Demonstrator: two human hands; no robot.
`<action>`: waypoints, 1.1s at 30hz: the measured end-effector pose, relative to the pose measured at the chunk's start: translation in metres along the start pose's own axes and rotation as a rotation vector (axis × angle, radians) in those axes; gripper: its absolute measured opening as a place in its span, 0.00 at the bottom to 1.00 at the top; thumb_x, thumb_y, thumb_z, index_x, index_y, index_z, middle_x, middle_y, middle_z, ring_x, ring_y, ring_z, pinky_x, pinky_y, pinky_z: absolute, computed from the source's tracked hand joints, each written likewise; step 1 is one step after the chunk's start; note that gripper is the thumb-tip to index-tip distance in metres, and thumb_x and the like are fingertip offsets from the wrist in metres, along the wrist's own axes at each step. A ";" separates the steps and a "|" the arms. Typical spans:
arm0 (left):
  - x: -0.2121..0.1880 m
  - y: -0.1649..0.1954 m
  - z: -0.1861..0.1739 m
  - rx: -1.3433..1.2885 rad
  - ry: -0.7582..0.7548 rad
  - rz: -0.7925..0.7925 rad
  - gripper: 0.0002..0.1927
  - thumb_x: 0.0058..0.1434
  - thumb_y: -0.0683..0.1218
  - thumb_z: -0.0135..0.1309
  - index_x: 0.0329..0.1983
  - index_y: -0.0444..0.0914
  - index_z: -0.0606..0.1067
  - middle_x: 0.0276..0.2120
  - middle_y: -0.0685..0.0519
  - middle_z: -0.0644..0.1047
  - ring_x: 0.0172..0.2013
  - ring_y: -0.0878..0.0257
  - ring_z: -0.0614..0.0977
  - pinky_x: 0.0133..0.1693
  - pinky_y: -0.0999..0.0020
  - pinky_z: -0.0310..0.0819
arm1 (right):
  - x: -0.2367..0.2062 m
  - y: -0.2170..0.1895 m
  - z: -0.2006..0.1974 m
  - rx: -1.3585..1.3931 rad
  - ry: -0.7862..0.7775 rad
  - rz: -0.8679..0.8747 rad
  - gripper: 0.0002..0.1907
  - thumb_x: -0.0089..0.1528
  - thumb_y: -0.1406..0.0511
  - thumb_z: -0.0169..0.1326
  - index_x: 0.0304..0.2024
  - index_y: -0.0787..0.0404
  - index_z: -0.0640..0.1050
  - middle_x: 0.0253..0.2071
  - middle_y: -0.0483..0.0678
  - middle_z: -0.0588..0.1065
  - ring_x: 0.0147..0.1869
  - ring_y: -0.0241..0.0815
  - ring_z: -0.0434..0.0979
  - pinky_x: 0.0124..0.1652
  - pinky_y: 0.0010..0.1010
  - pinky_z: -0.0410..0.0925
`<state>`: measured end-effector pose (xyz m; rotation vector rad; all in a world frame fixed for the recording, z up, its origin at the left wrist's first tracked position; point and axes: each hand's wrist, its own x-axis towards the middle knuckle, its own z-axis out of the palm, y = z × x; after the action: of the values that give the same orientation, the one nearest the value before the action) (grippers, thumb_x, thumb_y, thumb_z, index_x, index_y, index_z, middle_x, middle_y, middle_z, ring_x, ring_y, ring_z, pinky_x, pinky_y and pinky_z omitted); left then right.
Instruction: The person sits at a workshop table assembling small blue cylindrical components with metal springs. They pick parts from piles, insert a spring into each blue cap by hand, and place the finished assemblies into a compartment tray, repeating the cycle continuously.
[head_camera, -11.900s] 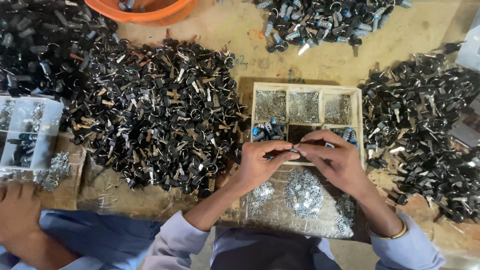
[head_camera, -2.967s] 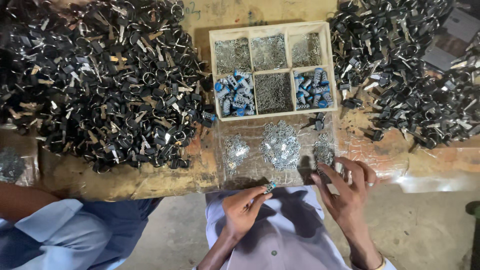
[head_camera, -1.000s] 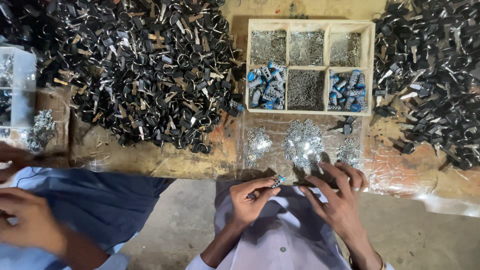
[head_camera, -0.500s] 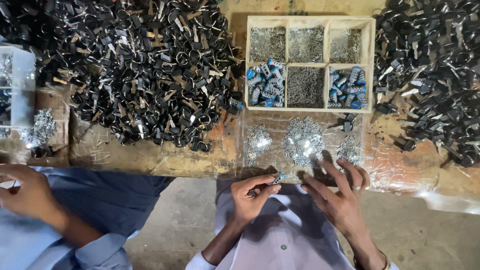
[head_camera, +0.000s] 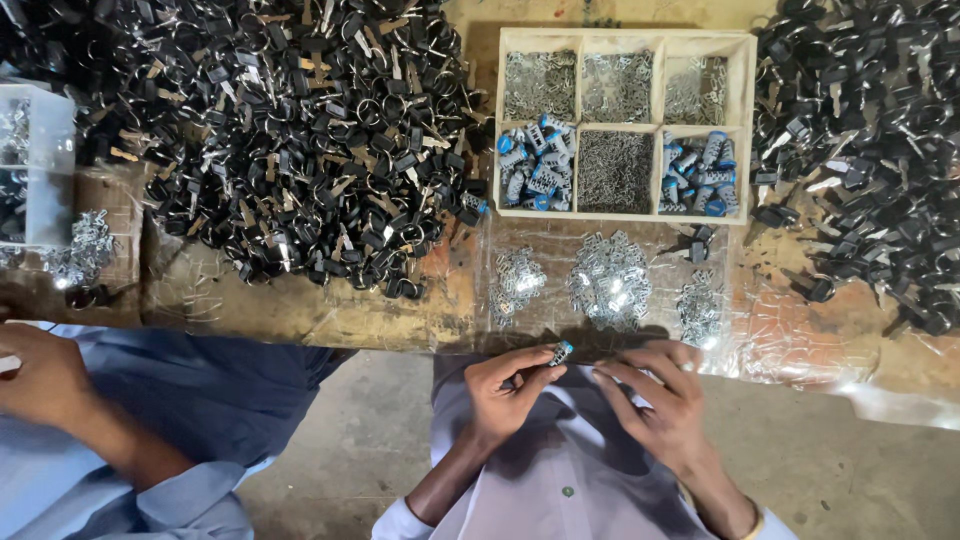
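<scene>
**Small cylinder pinched at the bench edge**

Spread across a worn brown wooden workbench (head_camera: 300, 310): a broad heap of black ringed parts with metal blades (head_camera: 280, 140) on the left, a second such heap (head_camera: 870, 140) on the right. Between them, a pale wooden tray with six compartments (head_camera: 745, 120), upper three filled with grey metal bits, lower outer two with blue-and-silver cylinders (head_camera: 535, 175), lower middle with fine dark pins. Just below the tray, on clear plastic sheeting, three small piles of shiny silver pieces (head_camera: 610, 280). At far left, a neighbouring person's hand (head_camera: 45, 375) in a light blue sleeve. Below the bench edge, left hand (head_camera: 505, 395) closed, pinching a small blue-and-silver cylinder (head_camera: 560, 352) at the fingertips. Right hand (head_camera: 655, 400) just beside, fingers loosely spread, nothing visibly gripped.
</scene>
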<state>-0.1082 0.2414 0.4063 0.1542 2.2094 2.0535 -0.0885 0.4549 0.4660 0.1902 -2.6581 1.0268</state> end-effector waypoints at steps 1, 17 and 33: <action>0.000 0.001 0.000 0.049 0.013 0.013 0.12 0.55 0.35 0.70 0.42 0.33 0.84 0.42 0.46 0.87 0.25 0.73 0.78 0.24 0.81 0.65 | 0.003 -0.006 0.005 0.039 0.001 0.025 0.13 0.52 0.65 0.69 0.40 0.53 0.84 0.39 0.39 0.77 0.48 0.40 0.74 0.51 0.34 0.60; 0.007 0.014 0.000 0.265 -0.033 0.376 0.10 0.58 0.32 0.64 0.43 0.31 0.81 0.42 0.43 0.84 0.40 0.58 0.89 0.39 0.71 0.86 | 0.018 -0.020 0.017 0.046 -0.063 0.086 0.11 0.51 0.66 0.67 0.36 0.55 0.82 0.37 0.39 0.77 0.46 0.42 0.73 0.47 0.37 0.57; 0.017 0.014 -0.002 0.354 -0.054 0.582 0.12 0.58 0.31 0.64 0.45 0.32 0.82 0.41 0.45 0.84 0.36 0.59 0.89 0.35 0.71 0.85 | 0.014 -0.013 0.015 0.028 -0.127 -0.019 0.15 0.52 0.66 0.68 0.40 0.59 0.79 0.41 0.42 0.77 0.44 0.42 0.74 0.48 0.39 0.59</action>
<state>-0.1251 0.2427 0.4199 0.9739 2.7017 1.8095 -0.1024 0.4349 0.4681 0.2959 -2.7502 1.0799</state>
